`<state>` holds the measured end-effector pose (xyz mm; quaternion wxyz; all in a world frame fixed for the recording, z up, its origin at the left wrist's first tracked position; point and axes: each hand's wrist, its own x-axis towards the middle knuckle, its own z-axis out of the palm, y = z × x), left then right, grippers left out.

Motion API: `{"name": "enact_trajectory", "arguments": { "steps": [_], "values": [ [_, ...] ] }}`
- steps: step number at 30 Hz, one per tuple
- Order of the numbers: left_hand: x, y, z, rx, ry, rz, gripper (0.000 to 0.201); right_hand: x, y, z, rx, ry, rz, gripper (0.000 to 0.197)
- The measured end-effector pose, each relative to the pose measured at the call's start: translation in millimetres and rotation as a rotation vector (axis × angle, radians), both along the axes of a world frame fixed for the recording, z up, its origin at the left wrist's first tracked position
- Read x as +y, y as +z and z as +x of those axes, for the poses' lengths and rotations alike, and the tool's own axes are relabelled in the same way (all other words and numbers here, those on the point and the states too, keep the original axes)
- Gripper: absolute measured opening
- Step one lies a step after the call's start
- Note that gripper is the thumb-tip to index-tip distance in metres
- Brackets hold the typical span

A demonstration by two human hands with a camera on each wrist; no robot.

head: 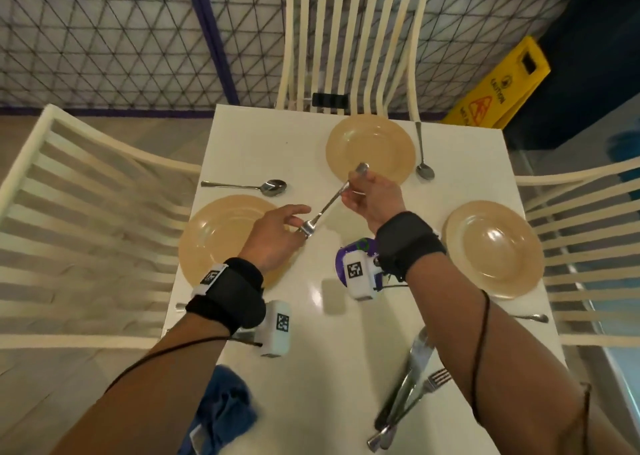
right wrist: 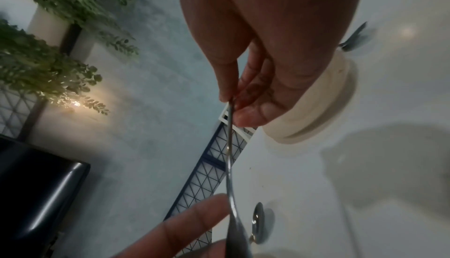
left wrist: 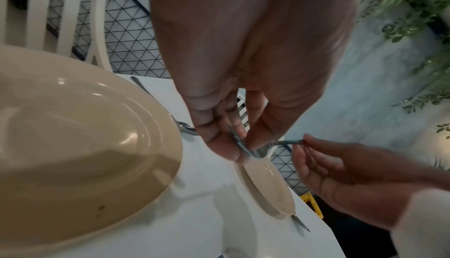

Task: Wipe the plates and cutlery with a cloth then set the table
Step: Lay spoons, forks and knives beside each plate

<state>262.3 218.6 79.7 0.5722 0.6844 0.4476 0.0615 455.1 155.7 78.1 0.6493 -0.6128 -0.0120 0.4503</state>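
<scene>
I see a white, glossy rectangular table (head: 346, 316) carrying three round beige plates: one at the left edge (head: 211, 233), one at the far end (head: 377, 143), one at the right edge (head: 498, 250). A silver metal spoon (head: 256, 187) lies just beyond the left plate, and a second silver spoon (head: 423, 156) lies just right of the far plate. Near the right plate's near rim another silver utensil (head: 531, 317) lies flat; I cannot tell which kind. At the near right lies a loose bundle of silver knives and a fork (head: 408, 402). A crumpled blue cloth (head: 225, 409) sits at the near left edge.
</scene>
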Motion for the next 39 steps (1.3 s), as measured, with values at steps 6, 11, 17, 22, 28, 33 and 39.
{"name": "enact_trajectory", "arguments": {
  "steps": [6, 11, 17, 22, 28, 33, 39],
  "values": [
    [45, 2, 52, 0.026, 0.044, 0.064, 0.02, 77, 3, 24, -0.117, 0.166, -0.132, 0.02],
    [98, -8, 98, 0.098, 0.084, 0.085, 0.007, 133, -11, 43, -0.281, 0.348, -0.302, 0.013],
    [145, -33, 138, 0.184, 0.129, 0.059, 0.009, 183, -46, 62, -0.718, 0.585, -0.61, 0.015],
    [167, -58, 156, 0.23, 0.143, 0.036, 0.01, 215, -68, 76, -0.81, 0.591, -0.719, 0.009],
    [177, -74, 162, 0.305, 0.089, 0.08, 0.019, 231, -85, 78, -0.87, 0.694, -0.754, 0.026],
    [182, -79, 162, 0.355, 0.093, 0.109, 0.008, 237, -90, 76, -0.924, 0.763, -0.774, 0.042],
    [185, -77, 163, 0.391, 0.048, 0.192, 0.014, 247, -93, 75, -0.985, 0.805, -0.803, 0.053]
  ]
}}
